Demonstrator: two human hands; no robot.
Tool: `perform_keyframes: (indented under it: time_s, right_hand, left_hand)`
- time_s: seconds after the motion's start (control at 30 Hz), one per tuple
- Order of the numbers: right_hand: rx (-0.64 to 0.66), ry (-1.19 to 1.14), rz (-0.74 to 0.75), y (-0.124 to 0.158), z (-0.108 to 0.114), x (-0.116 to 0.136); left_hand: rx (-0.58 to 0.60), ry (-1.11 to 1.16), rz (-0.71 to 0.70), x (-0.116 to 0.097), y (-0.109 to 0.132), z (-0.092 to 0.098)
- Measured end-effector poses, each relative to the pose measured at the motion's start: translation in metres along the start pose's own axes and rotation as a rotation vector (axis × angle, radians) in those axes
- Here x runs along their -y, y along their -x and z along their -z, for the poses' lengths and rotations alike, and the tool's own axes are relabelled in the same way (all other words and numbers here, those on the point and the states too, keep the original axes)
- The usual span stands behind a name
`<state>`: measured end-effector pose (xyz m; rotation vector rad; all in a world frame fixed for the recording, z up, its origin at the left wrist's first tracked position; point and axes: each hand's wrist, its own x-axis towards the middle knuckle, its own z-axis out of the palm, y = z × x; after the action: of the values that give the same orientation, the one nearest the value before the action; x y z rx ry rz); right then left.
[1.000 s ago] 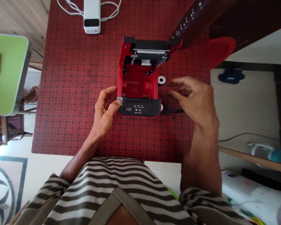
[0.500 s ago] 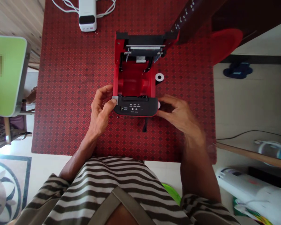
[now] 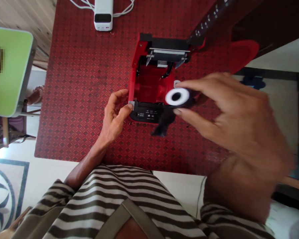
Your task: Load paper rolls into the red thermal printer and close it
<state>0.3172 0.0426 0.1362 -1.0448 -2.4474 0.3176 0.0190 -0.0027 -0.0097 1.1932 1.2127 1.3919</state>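
Observation:
A red and black label printer sits on the table with its lid raised, its red inner bay exposed. My left hand grips its front left corner, thumb on the grey tab and fingers along the side. Held up over the printer's right side, a black ribbon roll with a white core is pinched between the thumb and fingers of my right hand. A loose black tail of ribbon hangs from it across the front panel. Behind my right fingertips, a second white-cored roll shows only in part.
A red patterned cloth covers the table. A white power bank with white cables lies at the back left. To the left stands a green-topped table with a person's hand at its edge. A red round object is at right.
My right hand has lifted the ribbon roll from beside the printer, up toward the camera. My left hand stays on the printer's corner. The view has shifted slightly.

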Motion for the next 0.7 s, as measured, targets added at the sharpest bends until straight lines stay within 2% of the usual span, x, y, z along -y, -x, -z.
perform_keyframes:
  time_s: [0.1,0.2,0.43,0.53,0.7]
  right_hand:
    - [0.069,0.108,0.018,-0.036,-0.028,-0.007]
    - [0.134,0.157,0.007,-0.052,-0.050,-0.010]
    - [0.218,0.318,-0.048,-0.062,-0.064,0.001]
    - [0.257,0.333,-0.070,-0.070,-0.075,-0.008]
    - [0.272,0.243,-0.185,-0.078,-0.090,-0.025]
  left_hand:
    - [0.015,0.003,-0.023,0.000,0.000,-0.001]
    - [0.017,-0.010,-0.030,0.000,0.001,-0.003]
    - [0.021,-0.065,-0.037,0.002,0.003,-0.006]
    - [0.017,-0.060,-0.037,0.003,0.004,-0.006]
    - [0.029,-0.046,-0.012,0.000,0.003,-0.005]
